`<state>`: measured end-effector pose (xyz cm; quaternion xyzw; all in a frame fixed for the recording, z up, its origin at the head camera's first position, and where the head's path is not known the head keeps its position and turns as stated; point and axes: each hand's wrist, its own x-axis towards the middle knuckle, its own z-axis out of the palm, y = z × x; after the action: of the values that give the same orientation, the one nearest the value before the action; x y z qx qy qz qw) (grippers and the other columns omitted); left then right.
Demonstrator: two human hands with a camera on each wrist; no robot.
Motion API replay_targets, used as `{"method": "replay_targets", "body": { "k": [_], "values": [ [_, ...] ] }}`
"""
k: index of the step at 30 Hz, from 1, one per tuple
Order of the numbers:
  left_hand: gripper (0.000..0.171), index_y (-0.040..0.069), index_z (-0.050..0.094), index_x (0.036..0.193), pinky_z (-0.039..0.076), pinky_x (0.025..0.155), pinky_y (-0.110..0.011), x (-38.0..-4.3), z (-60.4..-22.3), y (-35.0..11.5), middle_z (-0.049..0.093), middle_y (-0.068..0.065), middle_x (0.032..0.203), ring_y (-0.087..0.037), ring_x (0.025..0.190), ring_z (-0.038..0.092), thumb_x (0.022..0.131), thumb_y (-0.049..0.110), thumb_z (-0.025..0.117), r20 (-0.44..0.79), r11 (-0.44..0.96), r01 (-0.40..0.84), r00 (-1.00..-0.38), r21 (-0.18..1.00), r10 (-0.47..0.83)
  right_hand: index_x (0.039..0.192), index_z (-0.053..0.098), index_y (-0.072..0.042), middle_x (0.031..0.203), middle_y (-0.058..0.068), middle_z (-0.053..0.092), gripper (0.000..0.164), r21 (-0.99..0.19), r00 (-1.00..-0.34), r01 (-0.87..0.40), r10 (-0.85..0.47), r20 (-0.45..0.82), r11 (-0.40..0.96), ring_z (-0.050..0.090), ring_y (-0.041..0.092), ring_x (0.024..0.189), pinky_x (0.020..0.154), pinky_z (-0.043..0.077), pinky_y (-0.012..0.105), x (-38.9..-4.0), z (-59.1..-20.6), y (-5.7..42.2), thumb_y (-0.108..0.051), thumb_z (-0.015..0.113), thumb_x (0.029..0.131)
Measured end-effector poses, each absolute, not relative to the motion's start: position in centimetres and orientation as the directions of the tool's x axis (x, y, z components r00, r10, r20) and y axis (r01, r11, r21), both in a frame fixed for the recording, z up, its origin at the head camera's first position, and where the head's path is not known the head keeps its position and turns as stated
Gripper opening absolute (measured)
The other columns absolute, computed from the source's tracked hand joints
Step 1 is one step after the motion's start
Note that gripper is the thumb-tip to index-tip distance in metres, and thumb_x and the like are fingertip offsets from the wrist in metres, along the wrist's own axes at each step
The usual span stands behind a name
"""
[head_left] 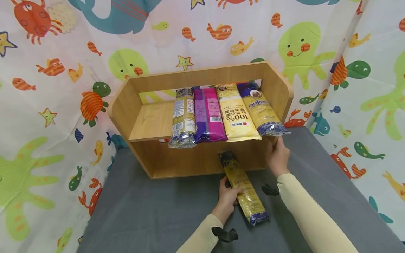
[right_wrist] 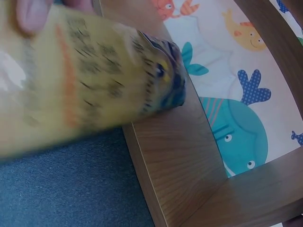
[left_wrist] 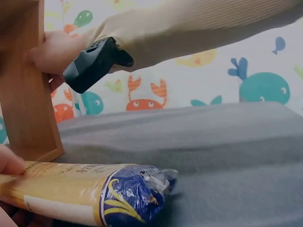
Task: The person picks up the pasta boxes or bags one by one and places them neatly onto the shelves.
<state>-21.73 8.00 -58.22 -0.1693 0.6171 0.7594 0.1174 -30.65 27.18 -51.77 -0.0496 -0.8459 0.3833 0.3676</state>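
In the head view my left hand grips a long yellow spaghetti packet near its middle, thumb on top. One end of the packet reaches the lower opening of a wooden shelf; its blue, crinkled end points toward me in the left wrist view. My right hand holds the front edge of the shelf's right side panel, and the left wrist view shows this hand around the board. In the right wrist view the packet overlaps the shelf's bottom board.
On the upper board lie a clear spaghetti packet, a purple packet, a pale yellow pasta packet and a yellow-and-blue packet. The shelf stands on a grey cloth before a sea-animal curtain.
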Motion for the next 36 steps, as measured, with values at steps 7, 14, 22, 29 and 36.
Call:
{"method": "replay_targets", "body": {
  "k": [7,14,22,29,36],
  "values": [
    [0.088,0.003,0.028,0.157,0.062,0.070,-0.037,-18.6,-58.6,3.9,0.070,-0.027,0.117,-0.030,0.089,0.075,0.082,-0.008,0.073,-0.327,-0.234,-0.324,-0.945,0.917,0.028,0.113,0.055,0.005,0.094,0.033,0.069,0.022,-0.686,-0.742,-0.188,0.356,0.569,0.703,0.067,0.049,0.080,0.065,0.046,0.057,-30.2,-51.6,26.7,-0.014,0.057,0.103],
    [0.088,-0.002,0.022,0.158,0.062,0.076,-0.038,-15.6,-57.6,-2.3,0.068,-0.030,0.124,-0.032,0.098,0.075,0.083,-0.015,0.067,-0.311,-0.314,-0.329,-0.944,0.891,0.106,0.113,0.055,0.005,0.090,0.032,0.069,0.022,-0.676,-0.741,-0.205,0.340,0.580,0.708,0.065,0.048,0.076,0.063,0.044,0.056,-30.0,-51.9,26.3,-0.015,0.057,0.103],
    [0.093,0.000,0.008,0.161,0.061,0.083,-0.039,-12.1,-54.1,-10.9,0.072,-0.021,0.120,-0.027,0.100,0.074,0.088,-0.009,0.065,-0.295,-0.308,-0.347,-0.933,0.886,0.203,0.113,0.055,0.006,0.094,0.033,0.069,0.022,-0.683,-0.734,-0.205,0.351,0.581,0.701,0.067,0.050,0.081,0.064,0.046,0.057,-30.1,-51.9,26.6,-0.014,0.057,0.103],
    [0.098,0.009,-0.002,0.163,0.061,0.087,-0.045,-9.8,-49.1,-17.2,0.075,-0.012,0.116,-0.028,0.103,0.074,0.093,-0.001,0.066,-0.356,-0.292,-0.404,-0.912,0.867,0.204,0.111,0.055,0.007,0.093,0.035,0.068,0.023,-0.672,-0.718,-0.221,0.348,0.602,0.707,0.066,0.054,0.082,0.066,0.046,0.062,-30.1,-51.6,27.0,-0.014,0.057,0.102],
    [0.081,0.022,0.014,0.158,0.062,0.088,-0.038,-9.4,-43.1,-20.9,0.074,-0.001,0.116,-0.021,0.104,0.075,0.096,-0.001,0.060,-0.304,-0.265,-0.336,-0.940,0.904,0.155,0.109,0.055,0.008,0.091,0.035,0.068,0.021,-0.663,-0.705,-0.239,0.342,0.621,0.710,0.065,0.054,0.079,0.063,0.044,0.061,-30.1,-51.7,27.0,-0.012,0.058,0.102]
  ]
}}
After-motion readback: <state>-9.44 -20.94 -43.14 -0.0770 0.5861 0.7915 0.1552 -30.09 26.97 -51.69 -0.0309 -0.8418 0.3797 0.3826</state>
